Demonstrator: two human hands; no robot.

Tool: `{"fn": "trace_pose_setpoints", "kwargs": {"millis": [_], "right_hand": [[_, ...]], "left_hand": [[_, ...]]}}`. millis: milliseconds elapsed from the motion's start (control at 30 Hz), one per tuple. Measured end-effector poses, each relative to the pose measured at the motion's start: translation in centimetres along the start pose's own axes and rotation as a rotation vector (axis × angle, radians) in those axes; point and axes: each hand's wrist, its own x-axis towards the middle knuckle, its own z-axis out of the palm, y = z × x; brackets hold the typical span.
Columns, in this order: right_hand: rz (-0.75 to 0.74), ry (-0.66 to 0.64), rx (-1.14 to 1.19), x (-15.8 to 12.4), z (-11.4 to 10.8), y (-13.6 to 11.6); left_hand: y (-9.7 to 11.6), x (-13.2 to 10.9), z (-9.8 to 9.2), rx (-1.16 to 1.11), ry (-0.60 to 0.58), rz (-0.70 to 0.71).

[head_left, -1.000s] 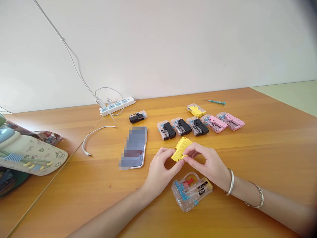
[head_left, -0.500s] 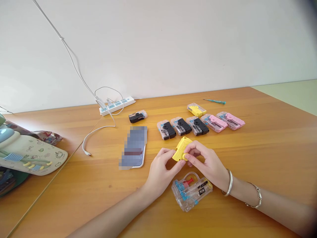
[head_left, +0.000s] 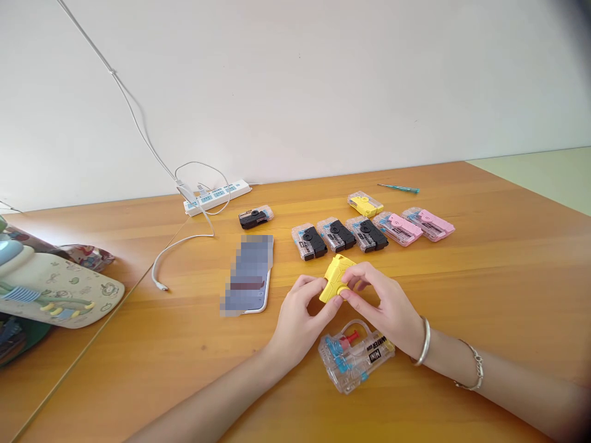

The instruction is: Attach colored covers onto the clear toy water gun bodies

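Note:
Both hands hold a small yellow plastic part [head_left: 336, 274] just above the wooden table [head_left: 484, 277]. My left hand [head_left: 300, 317] grips its left lower edge with thumb and fingers. My right hand [head_left: 385, 304] pinches a small round yellow piece against the part's lower right side. Directly below the hands lies a clear toy water gun body [head_left: 355, 357] with blue and red inner parts and a black label.
Behind the hands stands a row of small water guns: three black ones [head_left: 339, 235], two pink ones [head_left: 413, 224], one yellow [head_left: 365, 203], and one black apart [head_left: 255, 216]. A phone [head_left: 248, 275], power strip [head_left: 217, 197], cable [head_left: 178, 249] and screwdriver [head_left: 398, 188] lie nearby.
My right thumb and fingers have shifted slightly on the yellow part, pressing the round piece against it. The part has tipped a little; the left hand stays put.

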Motion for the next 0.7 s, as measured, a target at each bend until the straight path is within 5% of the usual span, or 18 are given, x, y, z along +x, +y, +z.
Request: {"fn": "trace_pose_setpoints", "kwargs": {"millis": [700], "right_hand": [[-0.116, 0.074, 0.026, 0.24, 0.26, -0.49]], "left_hand": [[-0.11, -0.14, 0.35, -0.017, 0.042, -0.022]]}}
